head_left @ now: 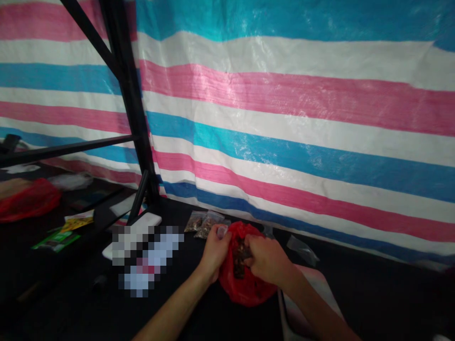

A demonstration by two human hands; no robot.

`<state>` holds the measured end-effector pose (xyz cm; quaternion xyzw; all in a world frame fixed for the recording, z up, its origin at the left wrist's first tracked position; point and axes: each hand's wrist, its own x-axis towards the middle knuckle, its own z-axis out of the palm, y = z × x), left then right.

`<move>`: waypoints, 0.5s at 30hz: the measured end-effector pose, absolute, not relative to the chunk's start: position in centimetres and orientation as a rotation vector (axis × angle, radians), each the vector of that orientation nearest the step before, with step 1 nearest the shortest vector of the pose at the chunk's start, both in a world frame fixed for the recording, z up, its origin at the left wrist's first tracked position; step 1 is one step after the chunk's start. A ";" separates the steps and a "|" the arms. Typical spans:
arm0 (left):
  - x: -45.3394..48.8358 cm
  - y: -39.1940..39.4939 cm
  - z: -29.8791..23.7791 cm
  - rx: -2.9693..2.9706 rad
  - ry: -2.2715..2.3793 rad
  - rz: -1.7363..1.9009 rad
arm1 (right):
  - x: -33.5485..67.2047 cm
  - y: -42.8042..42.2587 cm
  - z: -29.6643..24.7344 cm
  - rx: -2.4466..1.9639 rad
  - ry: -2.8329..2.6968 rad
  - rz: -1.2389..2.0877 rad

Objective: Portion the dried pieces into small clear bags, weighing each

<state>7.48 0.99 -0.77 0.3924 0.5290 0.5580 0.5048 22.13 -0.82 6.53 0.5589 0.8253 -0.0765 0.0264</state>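
A red plastic bag (249, 294) stands open on the black surface, with dark brown bits (239, 270) inside it. At its left rim, my left hand (214, 252) is closed, pinching what looks like a small clear plastic bag (222, 231). My right hand (269, 259) reaches into the mouth of the red bag from the right, fingers curled down among the brown bits. What those fingers hold is hidden. Just behind my left hand lie small clear zip bags (211, 222) filled with brownish pieces.
Empty clear bags (304, 250) lie right of the red bag. A pale, tray-like object (320, 284) sits under my right forearm. Leftward are a white box-like object (151, 220), a black metal frame (130, 104), colourful packets (60, 240) and another red bag (42, 199). A striped tarp (284, 94) hangs behind.
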 end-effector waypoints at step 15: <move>6.5 0.2 0.3 1.635 1.569 1.360 | 25.1 1.0 7.0 1.767 2.679 -0.641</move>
